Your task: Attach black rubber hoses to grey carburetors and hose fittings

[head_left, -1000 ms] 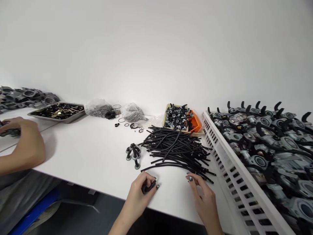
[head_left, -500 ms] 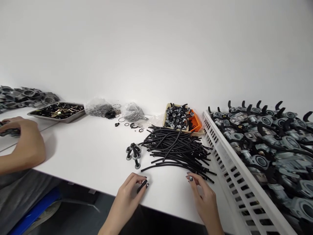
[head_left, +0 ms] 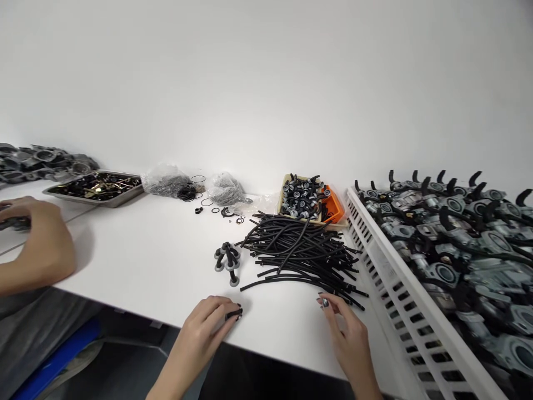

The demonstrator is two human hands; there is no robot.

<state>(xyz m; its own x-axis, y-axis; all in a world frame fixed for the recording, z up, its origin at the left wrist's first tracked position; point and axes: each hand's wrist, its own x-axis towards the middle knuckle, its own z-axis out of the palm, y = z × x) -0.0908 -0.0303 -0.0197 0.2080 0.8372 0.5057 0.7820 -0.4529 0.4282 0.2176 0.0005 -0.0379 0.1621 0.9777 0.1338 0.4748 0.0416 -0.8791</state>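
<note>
Near the table's front edge, my left hand pinches a short black piece between thumb and fingers. My right hand is to the right, thumb and fingertips pressed together; whatever they may hold is too small to make out. Beyond my hands lies a pile of thin black tubes, its nearest ends close to my right fingertips. A small cluster of black parts with grey round ends stands left of the pile, just beyond my left hand.
A white slotted crate full of metal parts stands at the right. Behind the tubes are a cream tray and an orange bin. Plastic bags, a metal tray and another person's hand are at the left.
My left hand has moved left with the black piece, its fingers now turned more over it. My right hand has barely moved. The other person's hand has shifted slightly left.
</note>
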